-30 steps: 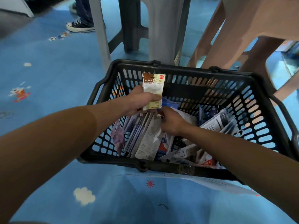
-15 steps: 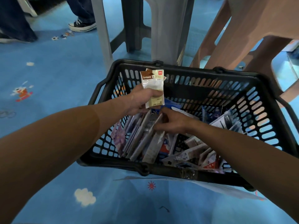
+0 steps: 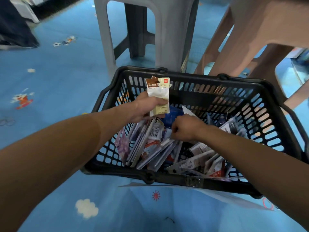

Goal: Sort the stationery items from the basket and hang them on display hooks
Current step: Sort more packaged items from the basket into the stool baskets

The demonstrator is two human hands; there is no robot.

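Observation:
A black plastic basket [image 3: 197, 179] sits on the blue floor, filled with several flat stationery packets [image 3: 150, 148]. My left hand [image 3: 143, 108] is raised over the basket's left half and grips small cream-and-brown eraser packets [image 3: 158, 92] upright. My right hand [image 3: 185, 128] reaches down into the basket's middle, fingers curled among the packets beside a blue item [image 3: 172, 116]; whether it grips one is hidden by the fingers.
A grey plastic stool [image 3: 168, 39] stands right behind the basket, and a brown stool [image 3: 254, 36] to its right. A person's dark trouser leg [image 3: 15, 29] is at the far left. The blue floor mat [image 3: 55, 76] has cartoon prints.
My right hand has slid a little towards the right and its fingers have curled tighter among the packets. My left hand keeps the eraser packets held almost in the same place.

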